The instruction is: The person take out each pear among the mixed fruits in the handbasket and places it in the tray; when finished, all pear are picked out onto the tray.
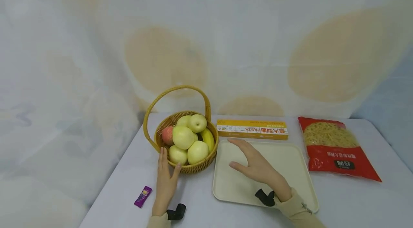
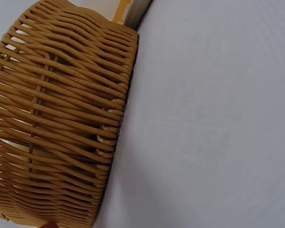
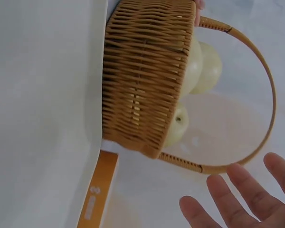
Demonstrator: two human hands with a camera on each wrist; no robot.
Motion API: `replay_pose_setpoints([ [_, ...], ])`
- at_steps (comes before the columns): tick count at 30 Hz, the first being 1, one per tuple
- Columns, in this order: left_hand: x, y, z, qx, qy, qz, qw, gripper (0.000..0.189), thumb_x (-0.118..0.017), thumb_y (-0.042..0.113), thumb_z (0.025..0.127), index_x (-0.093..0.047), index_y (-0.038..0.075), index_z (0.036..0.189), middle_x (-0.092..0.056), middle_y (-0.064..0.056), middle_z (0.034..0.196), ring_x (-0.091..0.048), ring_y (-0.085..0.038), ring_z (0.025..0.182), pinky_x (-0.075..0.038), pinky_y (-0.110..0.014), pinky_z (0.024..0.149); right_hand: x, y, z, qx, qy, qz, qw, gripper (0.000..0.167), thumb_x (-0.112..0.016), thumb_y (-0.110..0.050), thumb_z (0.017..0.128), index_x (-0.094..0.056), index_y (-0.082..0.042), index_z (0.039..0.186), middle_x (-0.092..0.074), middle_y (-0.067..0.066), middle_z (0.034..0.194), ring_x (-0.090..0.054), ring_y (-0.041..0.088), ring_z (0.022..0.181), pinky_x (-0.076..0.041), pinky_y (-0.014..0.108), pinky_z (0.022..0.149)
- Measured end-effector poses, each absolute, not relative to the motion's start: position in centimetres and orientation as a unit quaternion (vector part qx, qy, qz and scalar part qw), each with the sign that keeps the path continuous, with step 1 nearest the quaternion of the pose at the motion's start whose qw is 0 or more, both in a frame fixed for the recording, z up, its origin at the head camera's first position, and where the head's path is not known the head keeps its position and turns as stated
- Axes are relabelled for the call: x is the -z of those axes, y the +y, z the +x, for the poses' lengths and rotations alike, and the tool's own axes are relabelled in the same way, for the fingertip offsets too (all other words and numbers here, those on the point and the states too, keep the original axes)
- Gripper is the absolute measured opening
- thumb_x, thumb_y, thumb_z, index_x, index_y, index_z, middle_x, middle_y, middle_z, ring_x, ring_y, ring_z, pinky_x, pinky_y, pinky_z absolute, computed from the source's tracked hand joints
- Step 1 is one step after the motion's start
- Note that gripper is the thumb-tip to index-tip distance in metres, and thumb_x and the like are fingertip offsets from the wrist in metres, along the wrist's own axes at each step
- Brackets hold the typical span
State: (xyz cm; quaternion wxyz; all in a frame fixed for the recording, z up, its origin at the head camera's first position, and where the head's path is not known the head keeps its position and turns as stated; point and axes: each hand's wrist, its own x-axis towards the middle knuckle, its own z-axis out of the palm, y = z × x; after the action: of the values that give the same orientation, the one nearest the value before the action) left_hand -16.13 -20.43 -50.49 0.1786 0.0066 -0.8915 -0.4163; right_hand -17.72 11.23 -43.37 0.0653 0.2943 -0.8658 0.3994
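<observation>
A wicker basket [image 1: 197, 167] with a tall arched handle [image 1: 180, 87] holds several pale green apples [image 1: 183, 137], a reddish fruit [image 1: 167, 135] and a banana [image 1: 208, 139]. My left hand [image 1: 166, 179] is at the basket's front left rim, fingers extended; whether it touches cannot be made out. Over the cream tray [image 1: 222, 189], to the right of the basket, my right hand [image 1: 258, 165] is held with fingers spread and nothing in them. In the right wrist view its fingers [image 3: 242, 199] appear apart from the basket [image 3: 147, 71].
Behind the tray lies a yellow and white pasta box [image 1: 252, 129]. A red bag of pasta [image 1: 335, 151] lies at the right. One small purple packet [image 1: 143, 196] is on the white table [image 1: 119, 185], left of my left hand. A patterned cloth [image 1: 245, 59] hangs behind.
</observation>
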Motion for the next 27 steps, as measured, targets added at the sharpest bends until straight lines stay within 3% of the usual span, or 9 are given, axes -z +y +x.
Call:
replay_pose_setpoints([
  [7, 51.0, -20.6, -16.2, 0.438, -0.884, 0.005, 0.162, 0.077, -0.054, 0.034, 0.099, -0.008, 0.011, 0.157, -0.004, -0.010, 0.165, -0.007, -0.037, 0.150, -0.013, -0.061, 0.118, 43.9, 7.6, -20.1, -0.430, -0.838, 0.328, 0.080, 0.066, -0.068, -0.024, 0.091, -0.037, -0.012, 0.148, -0.042, 0.010, 0.151, -0.044, 0.033, 0.136, -0.045, 0.051, 0.103],
  [11, 50.9, -20.7, -16.2, 0.441, -0.884, 0.006, 0.156, 0.078, -0.053, 0.035, 0.099, -0.006, 0.012, 0.157, -0.003, -0.009, 0.165, -0.006, -0.037, 0.150, -0.013, -0.060, 0.119, 43.9, 5.5, -21.4, -0.464, -0.811, 0.349, 0.076, 0.065, -0.068, -0.020, 0.090, -0.038, -0.008, 0.147, -0.043, 0.012, 0.149, -0.044, 0.033, 0.134, -0.045, 0.053, 0.101],
  [20, 50.9, -20.9, -16.0, 0.443, -0.882, 0.004, 0.159, 0.079, -0.055, 0.033, 0.099, -0.005, 0.016, 0.157, -0.003, -0.009, 0.165, -0.007, -0.036, 0.150, -0.014, -0.062, 0.118, 43.3, 0.7, -22.9, -0.507, -0.787, 0.349, 0.042, 0.068, -0.070, -0.020, 0.089, -0.038, -0.008, 0.147, -0.044, 0.014, 0.146, -0.044, 0.033, 0.135, -0.042, 0.055, 0.105],
  [27, 51.0, -20.9, -16.2, 0.436, -0.884, -0.001, 0.169, 0.078, -0.055, 0.032, 0.099, -0.008, 0.010, 0.157, -0.004, -0.010, 0.165, -0.009, -0.038, 0.150, -0.017, -0.064, 0.116, 42.7, -1.7, -23.5, -0.496, -0.797, 0.343, 0.033, 0.068, -0.070, -0.022, 0.089, -0.037, -0.011, 0.147, -0.041, 0.012, 0.149, -0.040, 0.031, 0.137, -0.041, 0.052, 0.108],
])
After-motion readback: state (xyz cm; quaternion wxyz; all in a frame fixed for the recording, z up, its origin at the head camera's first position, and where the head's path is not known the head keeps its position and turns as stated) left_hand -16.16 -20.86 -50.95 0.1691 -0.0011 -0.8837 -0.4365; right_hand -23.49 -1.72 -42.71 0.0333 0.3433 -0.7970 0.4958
